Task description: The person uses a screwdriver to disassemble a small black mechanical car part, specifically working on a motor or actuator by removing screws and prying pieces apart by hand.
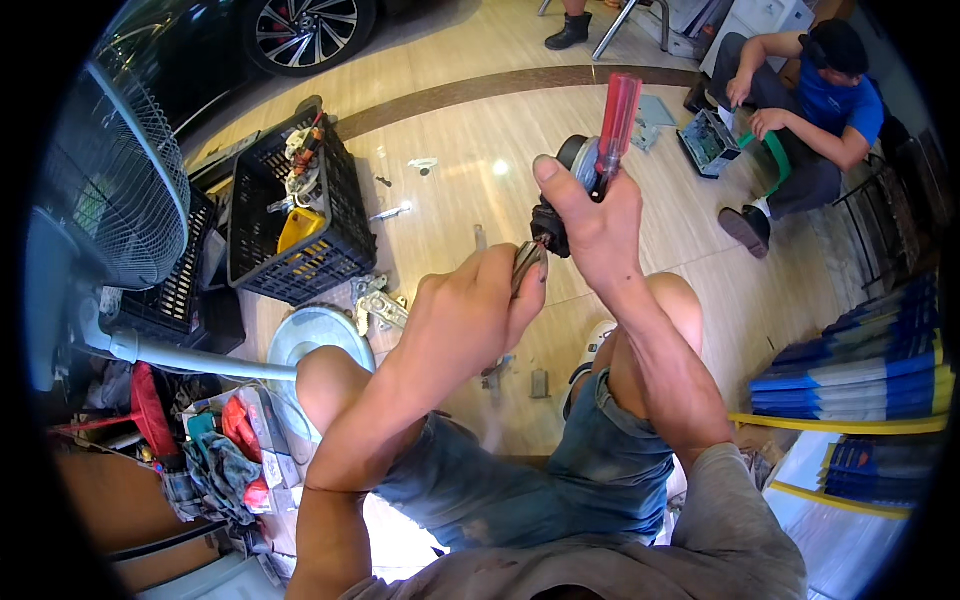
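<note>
Both of my hands are raised in front of me over my knees. My right hand [608,230] is closed round a small black cylindrical part [549,222] with a round, silvery-rimmed end. In the same grip is a screwdriver [619,118] with a clear red handle, pointing up and away. My left hand [465,305] pinches a silver metal tool [527,262], its tip touching the lower end of the black part. Fingers hide most of that tool, so I cannot tell its exact kind.
A black plastic crate [300,250] of parts stands at the left, near a standing fan [140,180] and a pale blue basin [290,335]. Metal pieces [378,305] lie beside it. Far right, a seated person [835,110] handles a metal box [708,145]. Stacked blue packages [850,380] fill the right.
</note>
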`<action>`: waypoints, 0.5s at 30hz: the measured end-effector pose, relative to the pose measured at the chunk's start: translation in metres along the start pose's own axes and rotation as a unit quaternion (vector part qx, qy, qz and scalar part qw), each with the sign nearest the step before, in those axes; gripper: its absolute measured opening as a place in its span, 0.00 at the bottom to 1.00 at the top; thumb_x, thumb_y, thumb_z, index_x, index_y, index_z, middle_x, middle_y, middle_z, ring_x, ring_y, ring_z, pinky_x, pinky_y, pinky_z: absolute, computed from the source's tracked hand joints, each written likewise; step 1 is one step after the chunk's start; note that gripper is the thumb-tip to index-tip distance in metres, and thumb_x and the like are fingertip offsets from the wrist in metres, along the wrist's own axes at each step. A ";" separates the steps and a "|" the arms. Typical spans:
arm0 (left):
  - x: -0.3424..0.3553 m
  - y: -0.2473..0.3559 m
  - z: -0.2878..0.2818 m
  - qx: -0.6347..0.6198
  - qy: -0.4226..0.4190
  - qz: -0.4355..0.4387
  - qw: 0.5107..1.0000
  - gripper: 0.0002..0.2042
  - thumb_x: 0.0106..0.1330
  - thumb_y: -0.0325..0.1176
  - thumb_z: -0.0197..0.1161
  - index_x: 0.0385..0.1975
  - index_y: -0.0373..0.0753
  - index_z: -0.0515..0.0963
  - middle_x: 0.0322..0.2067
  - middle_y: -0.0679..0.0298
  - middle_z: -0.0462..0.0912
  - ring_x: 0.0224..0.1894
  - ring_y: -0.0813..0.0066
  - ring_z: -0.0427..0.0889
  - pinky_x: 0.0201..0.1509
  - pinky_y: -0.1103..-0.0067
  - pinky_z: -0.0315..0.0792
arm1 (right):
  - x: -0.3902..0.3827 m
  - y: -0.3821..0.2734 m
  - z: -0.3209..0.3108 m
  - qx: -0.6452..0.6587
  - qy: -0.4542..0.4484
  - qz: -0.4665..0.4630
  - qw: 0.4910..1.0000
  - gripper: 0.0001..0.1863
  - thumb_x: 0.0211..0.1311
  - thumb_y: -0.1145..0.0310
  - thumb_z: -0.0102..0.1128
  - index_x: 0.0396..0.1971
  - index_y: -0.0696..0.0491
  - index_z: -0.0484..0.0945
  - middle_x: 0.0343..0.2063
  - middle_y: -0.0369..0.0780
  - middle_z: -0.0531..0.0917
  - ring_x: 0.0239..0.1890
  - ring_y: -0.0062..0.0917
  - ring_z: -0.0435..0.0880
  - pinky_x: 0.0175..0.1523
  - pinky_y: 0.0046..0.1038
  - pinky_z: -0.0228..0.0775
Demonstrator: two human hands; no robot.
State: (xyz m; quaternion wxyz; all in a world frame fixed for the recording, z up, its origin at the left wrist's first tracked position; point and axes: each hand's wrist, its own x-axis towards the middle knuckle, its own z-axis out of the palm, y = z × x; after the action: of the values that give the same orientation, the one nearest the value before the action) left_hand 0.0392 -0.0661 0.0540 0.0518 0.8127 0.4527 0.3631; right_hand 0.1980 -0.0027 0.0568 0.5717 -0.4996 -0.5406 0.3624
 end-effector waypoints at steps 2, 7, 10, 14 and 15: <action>0.002 -0.002 0.001 -0.014 -0.015 -0.011 1.000 0.09 0.63 0.31 0.63 0.38 0.34 0.75 0.25 0.53 0.81 0.23 0.54 0.82 0.24 0.70 0.75 | 0.001 -0.004 -0.002 0.009 0.005 0.012 1.000 0.23 0.51 0.52 0.72 0.27 0.58 0.75 0.19 0.35 0.78 0.22 0.17 0.75 0.30 0.25 0.70; -0.001 -0.002 0.007 -0.081 -0.013 -0.036 0.996 0.10 0.67 0.32 0.59 0.43 0.34 0.73 0.24 0.49 0.80 0.24 0.48 0.81 0.26 0.65 0.75 | 0.004 -0.005 -0.008 -0.065 -0.016 0.012 0.998 0.25 0.48 0.51 0.71 0.29 0.60 0.76 0.20 0.38 0.80 0.22 0.21 0.79 0.32 0.27 0.73; -0.001 -0.002 0.009 -0.111 -0.036 -0.062 0.991 0.10 0.69 0.32 0.56 0.44 0.33 0.72 0.22 0.48 0.79 0.24 0.46 0.81 0.27 0.64 0.75 | 0.006 -0.003 -0.008 -0.094 -0.015 0.031 0.995 0.27 0.47 0.50 0.71 0.30 0.62 0.77 0.21 0.41 0.82 0.23 0.25 0.82 0.34 0.30 0.74; 0.001 -0.011 0.016 -0.130 -0.046 -0.073 0.988 0.10 0.70 0.33 0.55 0.44 0.33 0.73 0.18 0.51 0.77 0.21 0.51 0.81 0.26 0.68 0.73 | 0.009 -0.006 -0.011 -0.138 -0.007 0.040 0.990 0.28 0.45 0.50 0.71 0.30 0.63 0.77 0.21 0.43 0.82 0.24 0.29 0.83 0.35 0.31 0.75; 0.002 -0.015 0.018 -0.164 -0.049 -0.084 0.982 0.10 0.71 0.33 0.54 0.43 0.33 0.74 0.17 0.52 0.76 0.19 0.55 0.80 0.24 0.70 0.72 | 0.009 -0.007 -0.012 -0.149 -0.002 0.032 0.988 0.28 0.44 0.50 0.71 0.30 0.63 0.76 0.21 0.44 0.82 0.24 0.30 0.83 0.35 0.31 0.75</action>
State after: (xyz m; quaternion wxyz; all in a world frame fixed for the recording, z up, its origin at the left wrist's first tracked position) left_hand 0.0411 -0.0513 0.0362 0.2366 0.7695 0.4505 0.3860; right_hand 0.2100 0.0023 0.0667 0.4780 -0.5958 -0.5732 0.2968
